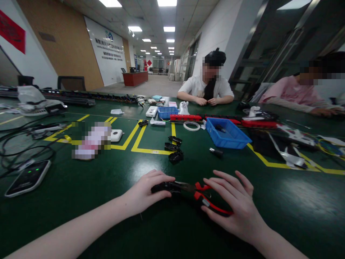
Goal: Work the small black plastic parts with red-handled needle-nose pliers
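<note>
My left hand (147,192) rests on the green table (107,201) with its fingers curled over a small black part (161,187). The jaws of red-and-black pliers (201,196) meet that part. My right hand (235,207) lies on the plier handles, fingers spread and wrapped loosely round them. Three more small black parts (174,147) lie a short way beyond my hands, inside yellow floor-tape lines.
A blue tray (228,133) and a black cylinder (216,151) sit ahead to the right. Cables and a phone-like device (28,178) lie at left. Two other people sit across the table, their hands near red-and-black strips (185,117).
</note>
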The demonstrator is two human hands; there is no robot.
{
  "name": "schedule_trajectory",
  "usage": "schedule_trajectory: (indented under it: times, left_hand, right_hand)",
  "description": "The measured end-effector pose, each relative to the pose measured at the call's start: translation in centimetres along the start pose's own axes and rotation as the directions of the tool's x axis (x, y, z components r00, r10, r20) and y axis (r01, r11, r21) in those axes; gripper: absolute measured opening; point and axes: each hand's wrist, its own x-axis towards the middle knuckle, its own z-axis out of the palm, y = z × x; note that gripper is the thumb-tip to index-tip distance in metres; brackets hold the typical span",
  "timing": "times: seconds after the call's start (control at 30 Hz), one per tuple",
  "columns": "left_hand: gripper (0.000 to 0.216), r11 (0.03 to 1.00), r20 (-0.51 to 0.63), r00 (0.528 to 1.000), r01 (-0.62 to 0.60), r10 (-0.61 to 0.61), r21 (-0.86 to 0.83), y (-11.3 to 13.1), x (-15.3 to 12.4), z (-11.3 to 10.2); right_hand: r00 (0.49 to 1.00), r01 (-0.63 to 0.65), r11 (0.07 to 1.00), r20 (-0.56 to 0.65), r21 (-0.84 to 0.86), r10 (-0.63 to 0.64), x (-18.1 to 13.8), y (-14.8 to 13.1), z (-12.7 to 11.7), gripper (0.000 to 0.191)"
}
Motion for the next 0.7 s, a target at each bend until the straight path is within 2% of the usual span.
schedule_trajectory:
  times: [0.2, 0.7]
  left_hand:
    - [0.033, 1.0, 0.01, 1.0, -0.004, 0.004, -0.011, 0.11, -0.05, -0.1]
    - [0.033, 0.997, 0.029, 1.0, -0.001, 0.003, -0.08, 0.41, -0.16, -0.27]
  right_hand:
    - [1.0, 0.01, 1.0, -0.005, -0.005, -0.01, 0.22, -0.15, -0.06, 0.056]
    - [0.999, -0.037, 0.997, 0.006, 0.067, 0.036, 0.03, 0.03, 0.05, 0.059]
